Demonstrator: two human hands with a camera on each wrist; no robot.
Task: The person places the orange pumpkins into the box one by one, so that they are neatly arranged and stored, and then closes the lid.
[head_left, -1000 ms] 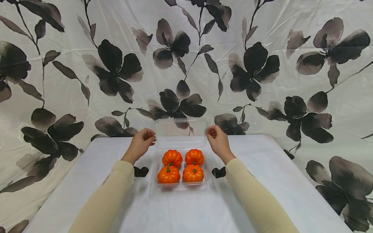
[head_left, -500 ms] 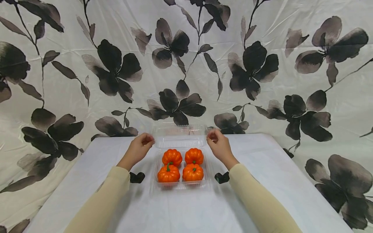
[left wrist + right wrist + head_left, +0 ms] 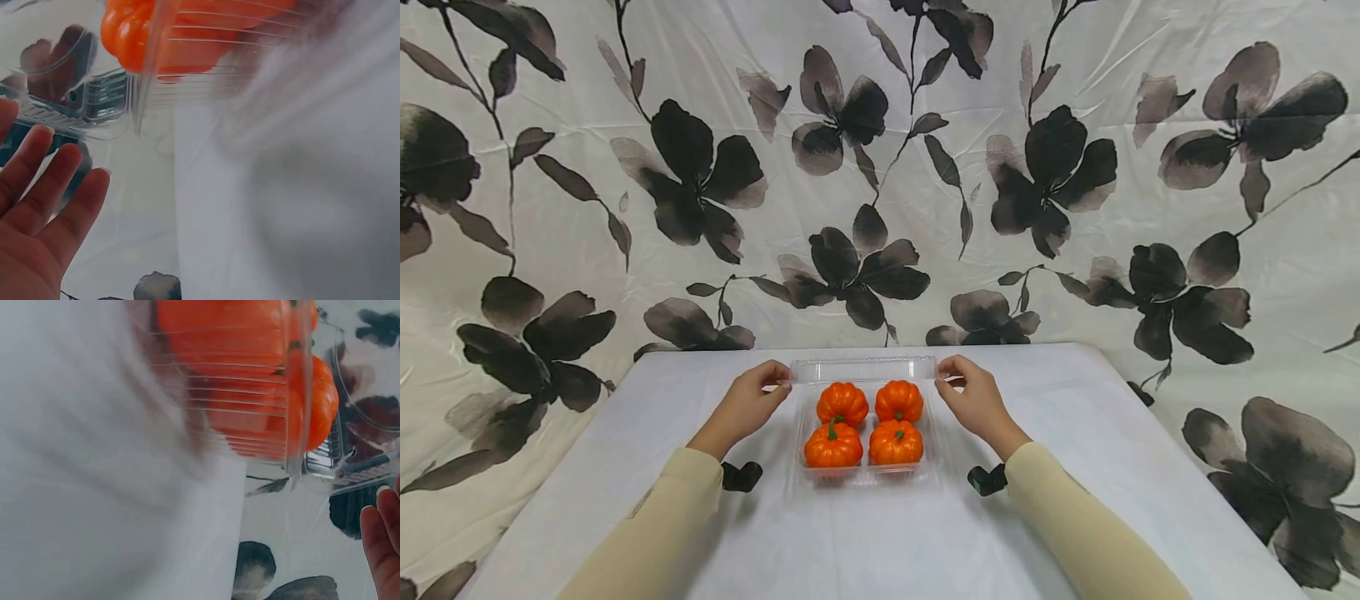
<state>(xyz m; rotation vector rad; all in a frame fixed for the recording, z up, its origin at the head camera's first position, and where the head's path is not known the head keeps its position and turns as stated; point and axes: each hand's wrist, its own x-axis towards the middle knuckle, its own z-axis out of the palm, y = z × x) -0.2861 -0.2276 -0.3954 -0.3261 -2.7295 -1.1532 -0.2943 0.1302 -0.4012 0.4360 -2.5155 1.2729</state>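
Observation:
A clear plastic clamshell container point(image 3: 867, 473) stands on the table, its hinged lid point(image 3: 865, 369) tilted up at the back. Inside are several small orange pumpkins point(image 3: 833, 447), in two rows and with green stems. My left hand point(image 3: 741, 408) pinches the lid's left edge between thumb and fingers. At the opposite side my right hand point(image 3: 977, 402) pinches the right edge of the same lid. In the left wrist view the fingers point(image 3: 78, 200) reach up to the lid, with the thumb out of sight. Only some fingertips point(image 3: 378, 537) show in the right wrist view.
A white cloth covers the table point(image 3: 865, 550). Behind it hangs a pale curtain point(image 3: 880, 167) with dark flower prints. Each wrist carries a small black camera point(image 3: 742, 477).
The lid has swung down and toward me from nearly upright. Both hands have moved lower and nearer with it, while the container and pumpkins have stayed in place.

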